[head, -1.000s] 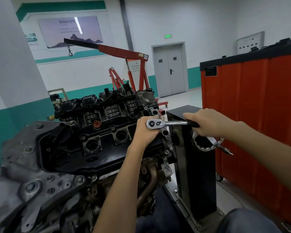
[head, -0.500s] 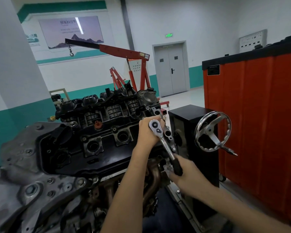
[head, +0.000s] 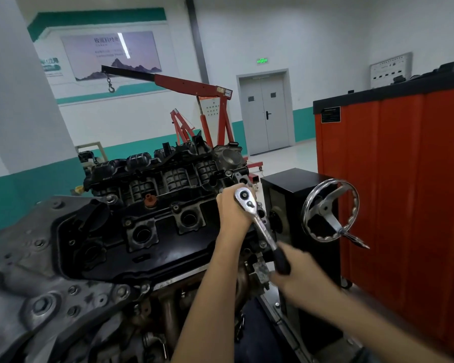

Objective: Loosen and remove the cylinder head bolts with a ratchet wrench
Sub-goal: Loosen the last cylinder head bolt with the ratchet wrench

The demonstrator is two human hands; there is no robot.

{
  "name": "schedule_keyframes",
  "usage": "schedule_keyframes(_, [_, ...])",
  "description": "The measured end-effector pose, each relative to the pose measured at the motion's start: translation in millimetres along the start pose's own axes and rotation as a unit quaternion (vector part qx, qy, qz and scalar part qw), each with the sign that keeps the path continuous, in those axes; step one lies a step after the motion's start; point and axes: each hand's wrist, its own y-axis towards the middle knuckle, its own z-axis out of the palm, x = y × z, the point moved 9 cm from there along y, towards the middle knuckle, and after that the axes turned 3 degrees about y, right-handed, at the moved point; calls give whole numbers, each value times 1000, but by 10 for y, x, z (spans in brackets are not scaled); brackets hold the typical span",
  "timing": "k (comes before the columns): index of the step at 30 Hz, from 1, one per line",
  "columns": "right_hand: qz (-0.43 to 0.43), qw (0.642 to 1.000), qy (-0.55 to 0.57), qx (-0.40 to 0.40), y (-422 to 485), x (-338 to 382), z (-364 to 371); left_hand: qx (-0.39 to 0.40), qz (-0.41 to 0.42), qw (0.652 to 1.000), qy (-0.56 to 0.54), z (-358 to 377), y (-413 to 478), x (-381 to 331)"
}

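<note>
Head view: right hand (head: 300, 275) curled around ratchet wrench (head: 258, 219) handle, left hand (head: 230, 211) wrapped round its head.

walls (head: 312, 35) white, teal band | grey double door (head: 264, 113) | red cabinet (head: 404, 166) right

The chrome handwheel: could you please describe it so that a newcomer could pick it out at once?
Find the tall orange cabinet on the right; in front of it stands a black box beside the engine. The handwheel sits on that box, right of the ratchet wrench. It alone is a shiny spoked ring with a scalloped inner rim and a small handle.
</note>
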Motion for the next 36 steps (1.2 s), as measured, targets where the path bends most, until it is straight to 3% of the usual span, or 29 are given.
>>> schedule_keyframes(3, [49, 988, 142, -32, -119, -62, 398, 2, 22, 1000, 10, 64, -26, -49])
schedule_keyframes(6, [27, 993, 110, -22, -67, 2, 400, 13, 39, 999, -2, -12, -32, -48])
schedule_keyframes(9, [-19, 998, -27, 48, 48, 27, 70, 71, 52, 996, 5, -51, -22, 1])
schedule_keyframes(11, [-42, 983, -125, 127, 196, 59, -249, 113, 61, 992, 14, -27, -19, -7])
schedule_keyframes(13, [-85, 947, -275, 140, 452, 181, -650, 128, 84, 987, 38, -1, -40, -97])
schedule_keyframes(16, [-136, 883, -440, 87, 731, 374, -947, 120, 95, 987, 53, 20, -73, -177])
schedule_keyframes(18, [-128, 894, -427, 55, 682, 367, -852, 69, 39, 997, 13, -68, -42, -83])
schedule_keyframes(19, [-113, 918, -379, 44, 583, 305, -737, 43, 13, 999, -9, -107, -31, -32])
schedule_keyframes(22, [-49, 991, -127, 19, 160, 49, -260, 3, -7, 1000, -28, -91, -43, 1])
schedule_keyframes(25, [11, 996, 80, -26, -84, -62, 263, -5, 2, 999, -40, -27, -82, -57])
schedule_keyframes(27, [35, 987, 149, -44, -116, -38, 518, -5, 17, 1000, -25, -31, -89, -93])
schedule_keyframes(31, [12, 994, 105, -8, -60, 15, 387, 40, 38, 998, -13, -36, -55, -76])
schedule_keyframes(34, [-30, 994, -68, 82, 92, 24, -98, 107, 46, 993, 14, -2, -26, -41])
schedule_keyframes(36, [-54, 968, -211, 123, 323, 83, -479, 142, 56, 988, 24, 15, -17, -46])
